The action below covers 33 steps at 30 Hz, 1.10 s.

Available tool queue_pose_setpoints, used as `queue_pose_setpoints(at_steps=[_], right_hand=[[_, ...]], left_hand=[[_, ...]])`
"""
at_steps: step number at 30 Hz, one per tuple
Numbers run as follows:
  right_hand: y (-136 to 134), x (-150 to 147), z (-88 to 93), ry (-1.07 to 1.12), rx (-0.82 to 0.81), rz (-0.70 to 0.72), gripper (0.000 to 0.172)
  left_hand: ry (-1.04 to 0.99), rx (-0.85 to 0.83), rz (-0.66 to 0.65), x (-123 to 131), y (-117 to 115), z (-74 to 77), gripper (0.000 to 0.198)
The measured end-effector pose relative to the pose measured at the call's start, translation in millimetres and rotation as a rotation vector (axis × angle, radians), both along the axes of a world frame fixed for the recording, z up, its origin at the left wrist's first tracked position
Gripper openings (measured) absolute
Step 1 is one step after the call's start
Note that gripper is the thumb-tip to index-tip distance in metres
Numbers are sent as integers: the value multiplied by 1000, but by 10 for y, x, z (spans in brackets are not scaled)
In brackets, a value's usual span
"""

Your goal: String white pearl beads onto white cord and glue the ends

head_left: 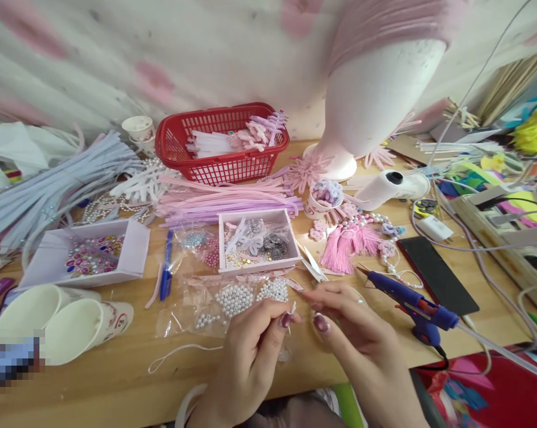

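My left hand (256, 345) is at the front centre of the desk, its thumb and forefinger pinched on a small white piece (294, 308). Close on its right, my right hand (357, 333) has its thumb and fingertips near each other with a gap between them, and nothing shows there. A thin white cord (183, 349) runs on the desk left of my left hand. Just beyond my hands lie clear bags of white pearl beads (235, 300). Behind the bags is a white box (259, 268) of beads and trims. Scissors (311, 264) lie behind my right hand.
A blue glue gun (411, 300) and a black phone (437, 273) lie to the right. Paper cups (74, 333) and a box of gems (132, 249) are at left. Behind stand a red basket (228, 172) and a white mannequin form (375, 89). A pink tassel (351, 246) lies right of centre.
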State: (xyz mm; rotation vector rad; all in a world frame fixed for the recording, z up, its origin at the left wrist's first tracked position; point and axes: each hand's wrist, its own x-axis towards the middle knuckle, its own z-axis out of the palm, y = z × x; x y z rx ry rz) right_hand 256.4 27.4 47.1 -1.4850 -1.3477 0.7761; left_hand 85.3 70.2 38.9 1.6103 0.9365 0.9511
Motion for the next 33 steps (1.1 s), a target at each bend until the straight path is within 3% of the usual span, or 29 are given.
queue_pose_setpoints(at_steps=[3, 6, 10, 15, 19, 23, 27, 29, 33], right_hand=[[51, -206, -22, 237, 12, 56, 17], [36, -351, -79, 274, 63, 37, 21], [-70, -522, -101, 100, 176, 3, 24], [-145, -537, -142, -316, 320, -105, 23], [-156, -401, -112, -288, 340, -244, 18], [-178, -513, 2, -92, 226, -25, 21], [-135, -728, 37, 60, 172, 168, 24], [-100, -765, 16, 27, 209, 172, 24], [-64, -734, -30, -244, 352, 152, 28]], left_hand=[[47, 9, -68, -92, 4, 29, 21], [83, -12, -109, -196, -10, 54, 23], [43, -90, -124, -322, -72, 40, 29], [-144, -354, -99, -477, -203, 2, 40], [-233, -423, 46, -607, -259, 14, 42], [-223, -405, 35, -655, -238, 40, 42], [-132, -240, -32, -649, -211, 52, 37], [-115, -194, -24, -647, -209, 47, 34], [-149, -256, -25, -638, -207, 14, 34]])
